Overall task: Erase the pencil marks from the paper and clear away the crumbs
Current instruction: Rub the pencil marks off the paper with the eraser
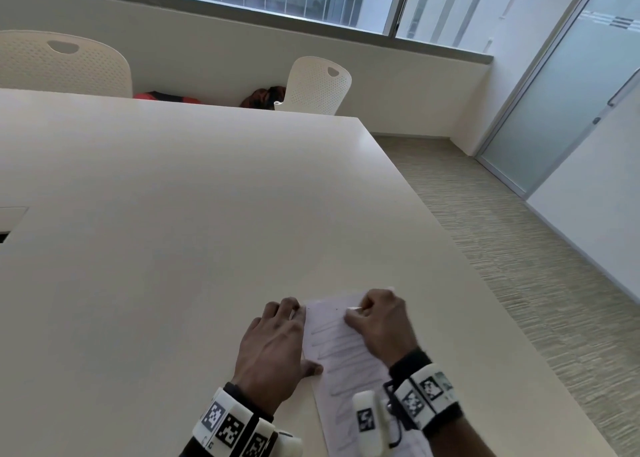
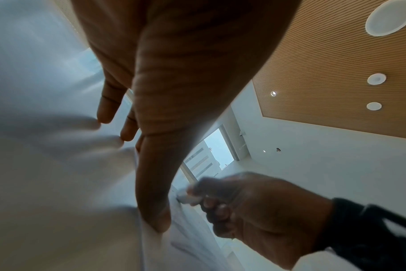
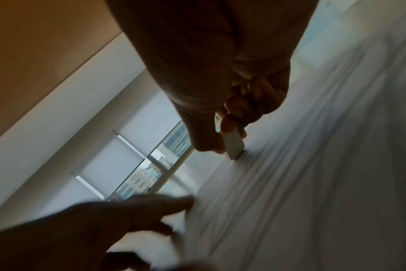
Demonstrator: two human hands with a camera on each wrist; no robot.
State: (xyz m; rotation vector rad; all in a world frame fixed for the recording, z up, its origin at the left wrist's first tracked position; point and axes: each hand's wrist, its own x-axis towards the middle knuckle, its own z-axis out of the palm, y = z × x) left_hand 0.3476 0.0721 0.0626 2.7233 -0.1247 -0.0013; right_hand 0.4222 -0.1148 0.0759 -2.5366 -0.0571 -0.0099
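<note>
A narrow white paper (image 1: 346, 356) with zigzag pencil marks lies near the table's front edge, also seen blurred in the right wrist view as paper (image 3: 313, 165). My left hand (image 1: 273, 346) lies flat with straight fingers along the paper's left edge, its thumb pressing on the sheet (image 2: 155, 220). My right hand (image 1: 377, 321) pinches a small white eraser (image 3: 233, 146), eraser (image 2: 186, 197), its end touching the paper's far part. A few dark crumbs (image 1: 336, 308) dot the top of the sheet.
The cream table (image 1: 173, 214) stretches far and left; its right edge runs diagonally beside carpeted floor (image 1: 519, 249). Two white perforated chairs (image 1: 318, 86) stand behind the far edge. A cable hatch (image 1: 10, 219) sits at the table's left.
</note>
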